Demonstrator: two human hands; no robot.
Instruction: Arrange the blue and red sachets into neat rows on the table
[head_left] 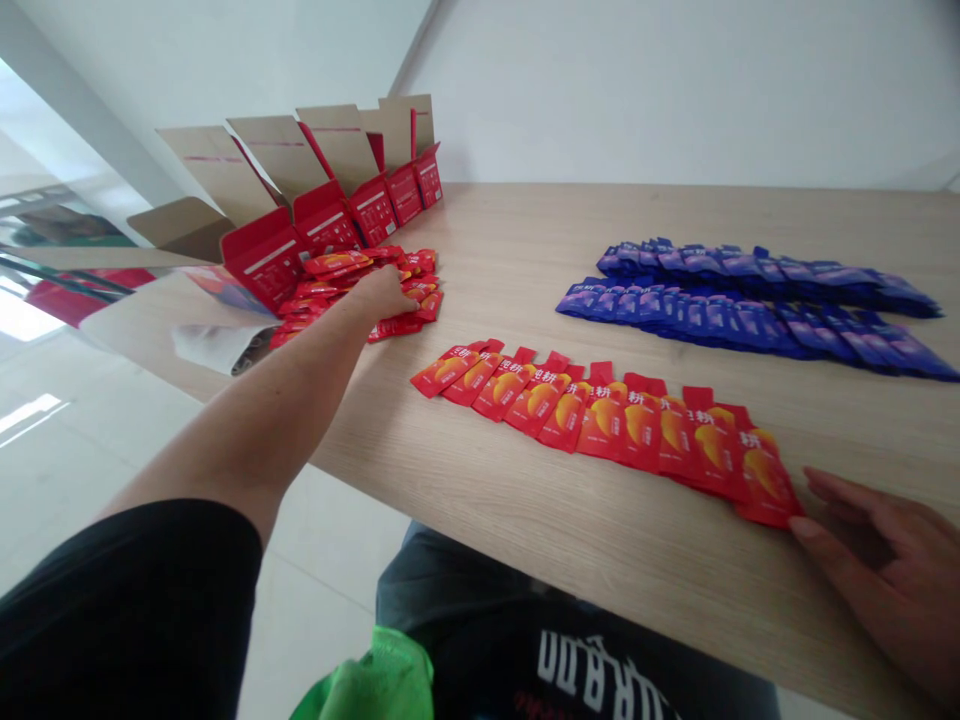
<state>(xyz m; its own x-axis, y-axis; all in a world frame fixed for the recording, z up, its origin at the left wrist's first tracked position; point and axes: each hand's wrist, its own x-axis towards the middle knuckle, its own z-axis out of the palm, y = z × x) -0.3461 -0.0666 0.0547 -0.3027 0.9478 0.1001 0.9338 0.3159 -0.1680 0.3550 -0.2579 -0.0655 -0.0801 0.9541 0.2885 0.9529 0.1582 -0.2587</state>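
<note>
My left hand [381,294] reaches across the table onto a loose pile of red sachets [330,265]. Its fingers point down among them, and their tips are hidden, so any grip is not visible. In front of me lies a row of overlapping red sachets [600,415] with orange-yellow fruit pictures, fanned out from left to right. My right hand [885,555] rests at the row's right end, thumb and fingers apart around the corner of the last sachet, without gripping it.
Two overlapping rows of blue-purple sachets [690,310] lie at the back right. Several red cartons [330,215] with raised flaps line the far left of the table. A greyish-white bag or wrapper [217,347] lies at the left edge. The wooden table [510,260] meets a white wall.
</note>
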